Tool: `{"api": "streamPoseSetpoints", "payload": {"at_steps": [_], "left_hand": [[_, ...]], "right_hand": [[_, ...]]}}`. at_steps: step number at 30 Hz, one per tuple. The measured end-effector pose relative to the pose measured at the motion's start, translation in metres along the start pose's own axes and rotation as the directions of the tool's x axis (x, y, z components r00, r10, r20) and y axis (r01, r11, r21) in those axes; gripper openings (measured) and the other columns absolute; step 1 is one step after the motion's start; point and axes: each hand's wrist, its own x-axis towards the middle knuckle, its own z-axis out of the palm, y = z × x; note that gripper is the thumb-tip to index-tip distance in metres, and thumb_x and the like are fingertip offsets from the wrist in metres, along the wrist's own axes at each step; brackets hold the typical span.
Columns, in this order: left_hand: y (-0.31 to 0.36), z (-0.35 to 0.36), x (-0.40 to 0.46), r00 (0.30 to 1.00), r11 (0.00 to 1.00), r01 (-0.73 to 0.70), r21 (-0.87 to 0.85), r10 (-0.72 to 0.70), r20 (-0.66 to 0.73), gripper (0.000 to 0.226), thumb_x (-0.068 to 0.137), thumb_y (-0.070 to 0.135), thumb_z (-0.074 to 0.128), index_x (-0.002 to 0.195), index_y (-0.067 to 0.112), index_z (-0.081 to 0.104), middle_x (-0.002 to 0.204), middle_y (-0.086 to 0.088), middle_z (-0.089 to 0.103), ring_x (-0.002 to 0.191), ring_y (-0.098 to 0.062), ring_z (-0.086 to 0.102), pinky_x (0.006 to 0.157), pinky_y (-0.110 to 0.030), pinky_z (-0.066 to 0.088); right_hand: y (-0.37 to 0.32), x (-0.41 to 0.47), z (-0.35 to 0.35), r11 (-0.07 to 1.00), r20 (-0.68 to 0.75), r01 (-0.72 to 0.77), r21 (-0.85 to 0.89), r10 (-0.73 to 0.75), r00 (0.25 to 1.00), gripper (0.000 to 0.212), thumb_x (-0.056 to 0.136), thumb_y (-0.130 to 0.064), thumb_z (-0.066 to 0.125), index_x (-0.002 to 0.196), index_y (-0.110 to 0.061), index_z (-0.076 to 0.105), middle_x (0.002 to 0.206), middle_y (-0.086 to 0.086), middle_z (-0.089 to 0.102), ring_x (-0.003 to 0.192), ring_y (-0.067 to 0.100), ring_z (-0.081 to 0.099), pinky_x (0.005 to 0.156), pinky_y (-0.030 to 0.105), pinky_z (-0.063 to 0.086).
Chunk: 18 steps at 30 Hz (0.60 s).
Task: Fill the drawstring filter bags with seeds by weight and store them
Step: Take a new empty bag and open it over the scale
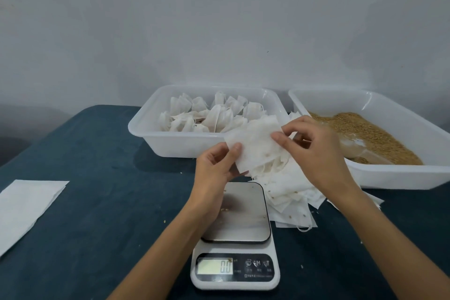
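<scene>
Dark blue table (97,202) before us: above the scale (235,234), our left hand (214,170) and right hand (314,151) each pinch an empty bag (255,146), seeds (360,131) in the right-side tray (401,178).

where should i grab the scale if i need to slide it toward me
Take the scale by the white base's two long sides, near the display, coming from above with thumb and fingers. The steel platter overhangs farther back and carries loose seeds, and the bag pile crowds its right.

A makeshift packing station was set against a bare wall (219,19): cloth-covered surface (97,202), kitchen scale (235,238), plastic tubs (146,126).
</scene>
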Motion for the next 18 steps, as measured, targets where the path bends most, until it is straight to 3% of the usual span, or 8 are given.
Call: {"api": "streamPoseSetpoints", "payload": {"at_steps": [2,4,8,11,13,18], "left_hand": [[0.0,-0.002,0.002,1.0,1.0,-0.001,0.008,0.001,-0.019,0.023,0.1,0.019,0.067,0.095,-0.004,0.07,0.096,-0.012,0.072,0.088,-0.02,0.071,0.079,-0.031,0.063],[0.0,-0.002,0.002,1.0,1.0,0.011,0.013,-0.011,-0.01,0.029,0.099,0.02,0.067,0.097,-0.008,0.07,0.096,-0.012,0.07,0.087,-0.018,0.069,0.079,-0.03,0.063],[0.001,-0.002,0.002,0.999,0.999,0.033,0.004,-0.032,-0.024,0.035,0.102,0.024,0.063,0.1,-0.01,0.071,0.094,-0.009,0.074,0.082,-0.016,0.071,0.072,-0.026,0.059],[0.001,-0.002,0.003,0.998,0.998,0.049,0.046,-0.047,-0.037,0.036,0.105,0.028,0.058,0.096,-0.003,0.072,0.08,-0.005,0.071,0.072,-0.015,0.068,0.067,-0.024,0.057],[0.002,-0.001,0.002,0.997,0.995,0.075,0.068,-0.074,-0.022,0.038,0.106,0.028,0.057,0.105,-0.008,0.071,0.084,-0.007,0.073,0.073,-0.018,0.069,0.066,-0.025,0.057],[0.002,-0.001,0.001,0.992,0.988,0.128,0.08,-0.128,-0.004,0.035,0.107,0.024,0.056,0.109,-0.008,0.071,0.093,-0.014,0.074,0.081,-0.024,0.07,0.068,-0.026,0.059]], "right_hand": [[-0.002,0.0,-0.004,0.992,0.042,-0.024,0.126,0.019,0.999,0.015,0.094,-0.03,0.07,0.08,-0.028,0.068,0.08,-0.004,0.068,0.045,0.011,0.048,0.048,0.018,0.039],[-0.003,0.0,-0.005,0.975,0.092,-0.055,0.215,0.035,0.995,0.016,0.098,-0.032,0.064,0.082,-0.028,0.065,0.074,0.005,0.069,0.035,0.018,0.047,0.041,0.02,0.036],[-0.004,0.001,-0.006,0.982,0.094,-0.061,0.179,0.044,0.995,0.017,0.099,-0.036,0.063,0.085,-0.025,0.065,0.053,0.003,0.062,0.032,0.023,0.05,0.04,0.021,0.038],[-0.007,0.001,-0.008,0.986,0.064,-0.041,0.164,0.031,0.997,0.017,0.098,-0.034,0.065,0.084,-0.023,0.066,0.055,0.004,0.065,0.033,0.025,0.054,0.039,0.022,0.041],[-0.011,0.002,-0.008,0.988,0.073,-0.035,0.15,0.024,0.997,0.021,0.097,-0.034,0.066,0.082,-0.02,0.067,0.056,0.005,0.064,0.034,0.025,0.057,0.039,0.022,0.043],[-0.021,0.004,-0.012,0.999,0.312,-0.007,0.043,-0.006,0.95,0.045,0.096,-0.045,0.059,0.075,-0.005,0.066,0.056,0.009,0.058,0.044,0.018,0.066,0.045,0.023,0.046]]}}
